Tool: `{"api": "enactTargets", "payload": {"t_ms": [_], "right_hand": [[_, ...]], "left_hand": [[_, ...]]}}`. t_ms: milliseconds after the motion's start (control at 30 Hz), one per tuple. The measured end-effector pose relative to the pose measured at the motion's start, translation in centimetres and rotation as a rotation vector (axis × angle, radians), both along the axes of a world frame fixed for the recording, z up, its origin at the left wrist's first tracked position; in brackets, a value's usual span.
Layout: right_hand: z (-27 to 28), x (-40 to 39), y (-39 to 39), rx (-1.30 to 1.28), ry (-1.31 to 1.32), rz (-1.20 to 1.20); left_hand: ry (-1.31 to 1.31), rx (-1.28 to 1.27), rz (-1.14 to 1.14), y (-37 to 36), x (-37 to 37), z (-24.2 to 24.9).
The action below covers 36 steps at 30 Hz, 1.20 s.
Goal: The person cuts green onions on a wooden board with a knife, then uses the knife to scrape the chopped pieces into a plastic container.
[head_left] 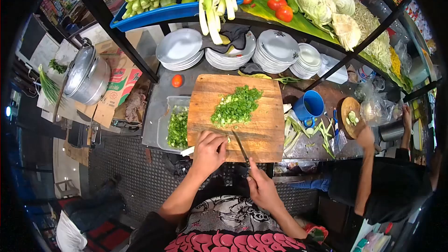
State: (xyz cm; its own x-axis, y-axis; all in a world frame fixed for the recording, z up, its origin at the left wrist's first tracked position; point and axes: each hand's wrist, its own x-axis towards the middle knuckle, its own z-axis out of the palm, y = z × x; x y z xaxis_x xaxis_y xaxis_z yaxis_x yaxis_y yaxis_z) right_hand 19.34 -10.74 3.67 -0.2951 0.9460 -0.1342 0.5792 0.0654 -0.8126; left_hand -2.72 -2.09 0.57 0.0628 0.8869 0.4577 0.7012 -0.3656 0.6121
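A wooden cutting board [268, 130] lies in front of me with a heap of chopped scallions [238, 105] on its upper middle. My left hand [211, 150] is closed at the board's lower left, fingers curled over a scallion [187, 151] whose white end sticks out to the left. In my right hand [261, 186] is the handle of a knife [241, 145]; its dark blade slants over the board, tip up and left, apart from my left fingers. Beside the board's left edge sits a clear plastic tub [163, 112] holding more chopped greens.
Stacked plates [181, 46] line the back, below a blue tray [140, 22] of vegetables. A tomato [177, 80] is left of the board. To the right are a blue mug [308, 105], loose stalks [294, 133] and another person's arm [365, 172] near a round board [347, 108].
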Motion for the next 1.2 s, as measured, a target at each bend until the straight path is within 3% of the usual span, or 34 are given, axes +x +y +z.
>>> {"api": "enactTargets", "payload": {"t_ms": [133, 733, 1200], "right_hand": [[-1.4, -0.5, -0.6, 0.047, -0.027, 0.030], [-1.2, 0.0, 0.0, 0.056, -0.010, 0.059], [-0.4, -1.6, 1.1, 0.041, -0.243, 0.121]], "left_hand": [[0.108, 0.010, 0.065, -0.5, 0.2, 0.6], [0.010, 0.036, 0.115, -0.6, 1.2, -0.3], [0.039, 0.066, 0.127, -0.6, 1.4, -0.3]]}}
